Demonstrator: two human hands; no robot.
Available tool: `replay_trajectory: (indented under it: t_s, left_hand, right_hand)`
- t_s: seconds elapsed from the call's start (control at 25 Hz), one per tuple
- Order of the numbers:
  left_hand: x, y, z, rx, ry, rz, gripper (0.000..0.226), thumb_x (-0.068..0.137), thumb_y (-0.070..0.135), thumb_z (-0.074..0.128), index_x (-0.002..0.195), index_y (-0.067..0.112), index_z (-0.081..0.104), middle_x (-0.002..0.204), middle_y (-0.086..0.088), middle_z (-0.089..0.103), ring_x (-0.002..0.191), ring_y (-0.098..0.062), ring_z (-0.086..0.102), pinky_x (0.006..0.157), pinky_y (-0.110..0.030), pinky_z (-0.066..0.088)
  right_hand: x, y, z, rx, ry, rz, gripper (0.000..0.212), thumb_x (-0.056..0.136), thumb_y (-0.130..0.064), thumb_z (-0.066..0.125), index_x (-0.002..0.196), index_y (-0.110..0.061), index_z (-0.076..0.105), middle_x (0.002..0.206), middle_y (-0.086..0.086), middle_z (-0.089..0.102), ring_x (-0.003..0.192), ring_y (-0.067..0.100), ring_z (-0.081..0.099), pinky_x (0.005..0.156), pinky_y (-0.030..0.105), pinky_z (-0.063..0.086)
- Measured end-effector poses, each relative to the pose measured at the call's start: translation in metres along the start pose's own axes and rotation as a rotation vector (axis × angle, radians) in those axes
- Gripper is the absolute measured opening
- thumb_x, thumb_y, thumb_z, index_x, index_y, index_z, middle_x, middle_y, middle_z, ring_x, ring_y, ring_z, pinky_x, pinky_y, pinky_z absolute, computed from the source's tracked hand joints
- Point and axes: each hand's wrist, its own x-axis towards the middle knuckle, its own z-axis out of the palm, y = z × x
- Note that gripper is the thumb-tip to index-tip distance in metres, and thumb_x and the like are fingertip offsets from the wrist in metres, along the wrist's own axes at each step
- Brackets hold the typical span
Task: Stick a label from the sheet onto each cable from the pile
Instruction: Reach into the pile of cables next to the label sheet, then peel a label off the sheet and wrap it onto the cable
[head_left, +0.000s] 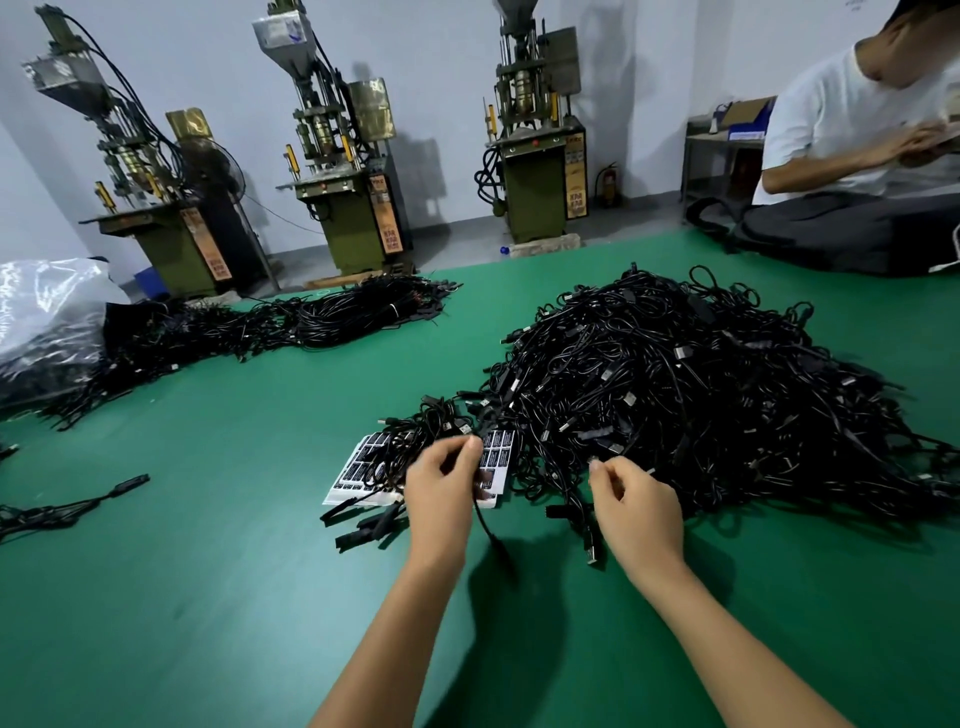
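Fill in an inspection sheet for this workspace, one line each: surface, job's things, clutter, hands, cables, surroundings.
Surface: green mat.
Job's things: label sheet flat beside the pile, partly under cables.
Clutter: plastic bag at far left.
Hands: left hand pinches a cable over the sheet; right hand curled at the pile's edge, grip unclear.
Cables: second heap behind; loose cable at left.
Surroundings: three machines by the wall; seated person at right.

Two bare forearms, no sleeves, rings or watch
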Motion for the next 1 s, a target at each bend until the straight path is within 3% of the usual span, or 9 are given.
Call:
replay_trajectory:
  t_s: [0.08,0.16,0.28,0.4,0.52,0.68,0.8,0.92,1.0]
  left_hand:
    - [-0.017,-0.009,0.005,-0.31,-0.099,-0.265,0.011,0.092,0.015,0.063,0.094,0.005,0.068,0.069,-0.003,0.064,0.058,-0.011,0.059,0.05,-0.02,0.047]
    - [-0.027,-0.016,0.008,-0.426,-0.175,-0.391,0.009,0.09,0.014,0.063,0.087,0.006,0.066,0.068,-0.004,0.063,0.053,-0.009,0.056,0.045,-0.016,0.041]
    - [-0.03,-0.022,0.009,-0.505,-0.28,-0.456,0.009,0.088,0.013,0.063,0.087,0.005,0.065,0.07,-0.006,0.064,0.048,-0.007,0.05,0.036,-0.014,0.033]
    - [-0.031,-0.023,0.009,-0.489,-0.401,-0.464,0.017,0.082,0.019,0.064,0.09,0.004,0.064,0.073,-0.007,0.064,0.045,-0.005,0.043,0.033,-0.012,0.026]
    - [-0.03,-0.021,0.008,-0.44,-0.486,-0.473,0.015,0.09,0.015,0.058,0.097,0.002,0.063,0.079,-0.009,0.064,0.044,-0.005,0.041,0.033,-0.012,0.024]
    - [-0.028,-0.021,0.0,-0.406,-0.563,-0.539,0.023,0.097,0.013,0.051,0.117,0.005,0.059,0.083,-0.015,0.068,0.047,-0.008,0.048,0.037,-0.013,0.034]
    - [-0.024,-0.024,-0.01,-0.487,-0.619,-0.541,0.027,0.098,0.006,0.044,0.115,0.007,0.064,0.094,-0.021,0.07,0.061,-0.016,0.063,0.055,-0.022,0.054]
    - [-0.021,-0.024,-0.016,-0.703,-0.629,-0.504,0.036,0.079,-0.008,0.052,0.107,0.005,0.072,0.102,-0.019,0.07,0.079,-0.021,0.071,0.07,-0.029,0.058]
    - [-0.022,-0.027,-0.012,-0.726,-0.59,-0.448,0.032,0.079,-0.004,0.062,0.105,0.01,0.073,0.098,-0.012,0.071,0.082,-0.019,0.07,0.073,-0.03,0.057]
  right_hand:
    - [-0.004,-0.004,-0.001,-0.019,0.079,-0.134,0.034,0.098,-0.028,0.052,0.067,-0.015,0.055,0.048,-0.007,0.046,0.043,0.009,0.042,0.043,0.025,0.03]
    - [-0.009,-0.01,0.003,0.044,0.083,-0.235,0.032,0.096,-0.037,0.049,0.072,-0.019,0.06,0.052,-0.008,0.049,0.048,0.008,0.047,0.045,0.02,0.033]
    - [-0.014,-0.016,0.012,0.316,-0.096,-0.114,0.031,0.09,-0.049,0.05,0.086,-0.024,0.067,0.058,-0.001,0.059,0.053,0.01,0.055,0.05,0.023,0.042]
    - [-0.007,-0.012,0.014,0.515,-0.321,0.055,0.023,0.092,-0.038,0.058,0.11,-0.024,0.065,0.061,-0.007,0.061,0.056,0.002,0.056,0.048,0.019,0.042]
    - [-0.002,-0.008,0.012,0.584,-0.377,0.056,0.015,0.092,-0.032,0.062,0.099,-0.021,0.068,0.059,-0.007,0.062,0.052,0.0,0.054,0.046,0.016,0.04]
    - [0.0,-0.005,0.008,0.635,-0.149,0.153,0.03,0.087,-0.034,0.068,0.068,-0.013,0.059,0.046,-0.004,0.051,0.04,0.007,0.042,0.04,0.018,0.035]
    - [0.004,0.0,-0.001,0.663,0.029,0.281,0.039,0.086,-0.038,0.069,0.062,-0.013,0.051,0.044,-0.003,0.05,0.037,0.008,0.04,0.037,0.02,0.033]
    - [0.002,-0.001,-0.004,0.655,0.1,0.35,0.041,0.087,-0.042,0.067,0.062,-0.013,0.051,0.046,-0.001,0.055,0.038,0.01,0.046,0.038,0.022,0.036]
    - [-0.005,-0.007,-0.002,0.609,0.143,0.338,0.042,0.088,-0.042,0.066,0.063,-0.011,0.053,0.047,0.001,0.058,0.039,0.011,0.05,0.039,0.021,0.039]
